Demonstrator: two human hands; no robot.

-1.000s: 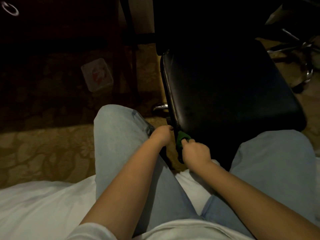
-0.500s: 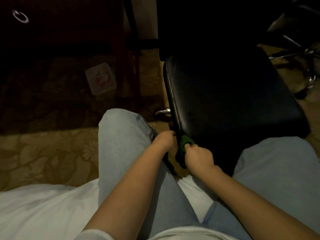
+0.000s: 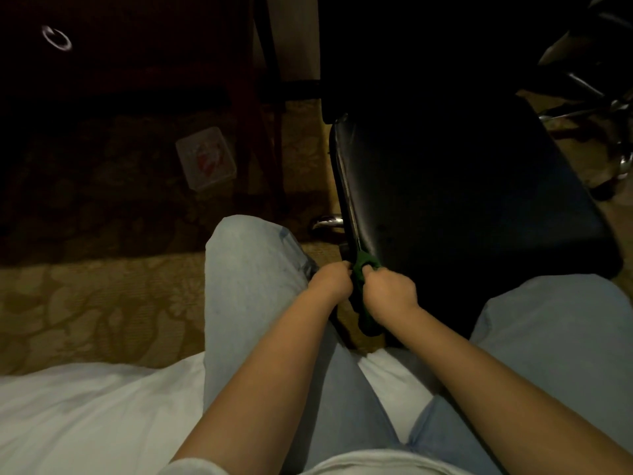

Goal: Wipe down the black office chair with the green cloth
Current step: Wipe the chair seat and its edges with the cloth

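Green cloth (image 3: 363,269) sits at frame centre, bunched over the near-left corner of the seat of the black office chair (image 3: 462,200). One end lies on the seat's top edge and the rest hangs down along the side, below the hands.

R hand (image 3: 388,293) is fisted round the cloth, knuckles up, thumb side toward the chair, wrist straight. Its forearm runs in from lower right. L hand (image 3: 330,282) is just beside it, touching the cloth's left edge, fingers curled in at the seat rim. Fingertips are hidden, so can't tell whether it grips cloth, rim or nothing. L forearm comes up from bottom centre, and the two arms make a narrow V.

The seat fills centre-right of frame, glossy along its left edge, w/ the backrest lost in dark at the top. A chrome leg (image 3: 327,222) pokes out just left of the seat.

Pale jeans (image 3: 253,269) show as knees either side of the hands, the right knee partly under the seat's near edge. White sheet (image 3: 85,406) is at lower left and patterned carpet (image 3: 85,303) at mid left.

A clear plastic box (image 3: 205,158) lies on the carpet, upper-left of centre, well apart from the chair. Something red shows in or on it, too blurred to tell which.

Dark wooden furniture (image 3: 137,46) w/ a ring pull (image 3: 56,37) is at top left. Another chrome chair base (image 3: 582,113) is at upper right.
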